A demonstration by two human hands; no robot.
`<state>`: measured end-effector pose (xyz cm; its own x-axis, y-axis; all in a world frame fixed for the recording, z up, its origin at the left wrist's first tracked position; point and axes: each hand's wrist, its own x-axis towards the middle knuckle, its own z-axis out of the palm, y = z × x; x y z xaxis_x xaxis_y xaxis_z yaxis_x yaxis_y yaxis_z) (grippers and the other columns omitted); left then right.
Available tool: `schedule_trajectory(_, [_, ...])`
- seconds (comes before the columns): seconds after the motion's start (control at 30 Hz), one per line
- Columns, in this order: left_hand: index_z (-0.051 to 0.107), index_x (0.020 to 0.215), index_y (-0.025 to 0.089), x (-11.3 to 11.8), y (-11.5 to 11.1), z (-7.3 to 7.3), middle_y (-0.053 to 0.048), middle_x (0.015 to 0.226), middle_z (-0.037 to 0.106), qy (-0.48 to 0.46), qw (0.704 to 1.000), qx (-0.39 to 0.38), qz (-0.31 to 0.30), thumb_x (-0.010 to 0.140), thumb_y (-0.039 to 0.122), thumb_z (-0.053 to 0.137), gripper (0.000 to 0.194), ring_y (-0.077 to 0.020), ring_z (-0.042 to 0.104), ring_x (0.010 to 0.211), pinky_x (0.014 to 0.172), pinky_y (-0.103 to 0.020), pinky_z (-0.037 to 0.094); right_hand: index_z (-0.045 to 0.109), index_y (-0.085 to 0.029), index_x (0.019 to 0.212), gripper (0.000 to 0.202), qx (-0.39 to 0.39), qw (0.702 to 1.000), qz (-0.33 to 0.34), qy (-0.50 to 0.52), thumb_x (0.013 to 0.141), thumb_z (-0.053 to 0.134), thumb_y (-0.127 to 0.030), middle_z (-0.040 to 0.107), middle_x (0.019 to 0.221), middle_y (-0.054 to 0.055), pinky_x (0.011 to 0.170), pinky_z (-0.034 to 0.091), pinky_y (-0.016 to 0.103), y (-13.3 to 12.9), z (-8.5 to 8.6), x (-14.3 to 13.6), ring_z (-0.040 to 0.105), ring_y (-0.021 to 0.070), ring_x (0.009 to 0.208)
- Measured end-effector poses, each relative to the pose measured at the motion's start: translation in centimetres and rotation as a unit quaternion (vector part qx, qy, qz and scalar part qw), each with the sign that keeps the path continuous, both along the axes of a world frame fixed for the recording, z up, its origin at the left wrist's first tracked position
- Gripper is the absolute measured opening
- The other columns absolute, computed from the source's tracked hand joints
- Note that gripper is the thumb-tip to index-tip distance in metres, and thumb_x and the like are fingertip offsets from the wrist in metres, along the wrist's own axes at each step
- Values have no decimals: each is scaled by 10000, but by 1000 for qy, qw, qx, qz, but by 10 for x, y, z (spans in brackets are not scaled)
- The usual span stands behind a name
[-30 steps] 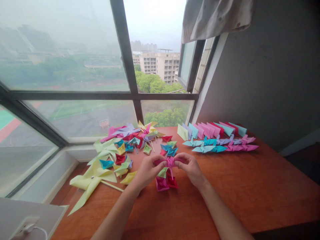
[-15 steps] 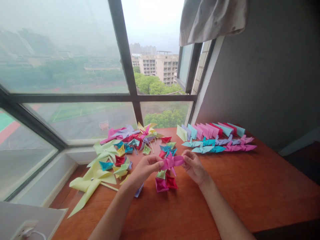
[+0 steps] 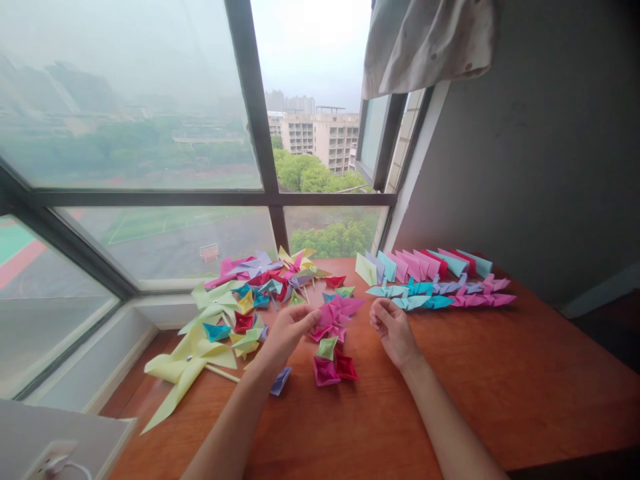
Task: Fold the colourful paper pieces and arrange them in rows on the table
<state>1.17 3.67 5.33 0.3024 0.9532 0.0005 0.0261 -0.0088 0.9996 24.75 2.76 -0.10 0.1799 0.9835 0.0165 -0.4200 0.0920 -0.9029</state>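
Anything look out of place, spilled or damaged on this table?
Nothing looks spilled or obviously damaged. One mild stray: a purple-blue folded paper lies by itself beside the left forearm, which looks odd against the neat rows of folded papers at the far right. The left hand holds a pink folded paper.

Pink origami [image 3: 343,309] pt. behind L fingers [image 3: 306,323]

Upper-floor room, perhaps a home.
Windows [image 3: 130,100] at eleven o'clock look down on treetops [image 3: 305,173] and a sports field [image 3: 160,224]; grey cloth [image 3: 427,50] hangs at one, a wall socket [image 3: 53,461] at eight, a wooden table [image 3: 480,380] at four.
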Motion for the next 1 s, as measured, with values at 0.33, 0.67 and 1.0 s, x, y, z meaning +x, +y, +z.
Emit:
schedule_trajectory(0.33, [682, 751, 139, 15, -6, -7, -3, 630, 624, 10, 999, 24, 38, 809, 487, 675, 353, -127, 531, 565, 539, -218, 403, 707, -226, 894, 223, 129, 922, -3, -364, 804, 700, -429, 636, 734, 25, 588, 439, 297, -19, 1, -30, 530, 162, 617])
schedule_trajectory(0.67, [651, 683, 150, 20, -10, -12, -2, 596, 593, 108, 989, 99, -5, 855, 479, 609, 373, -124, 490, 553, 503, -202, 354, 708, -241, 846, 176, 145, 900, -76, -405, 871, 611, -385, 628, 702, 26, 599, 426, 307, -20, -1, -31, 530, 176, 608])
schedule_trajectory(1.0, [671, 702, 143, 21, -12, -11, -7, 610, 598, 139, 984, 107, -33, 883, 464, 574, 382, -119, 470, 558, 513, -207, 336, 678, -231, 811, 160, 140, 901, -71, -405, 871, 606, -360, 658, 751, 38, 613, 435, 314, -19, 2, -31, 557, 182, 632])
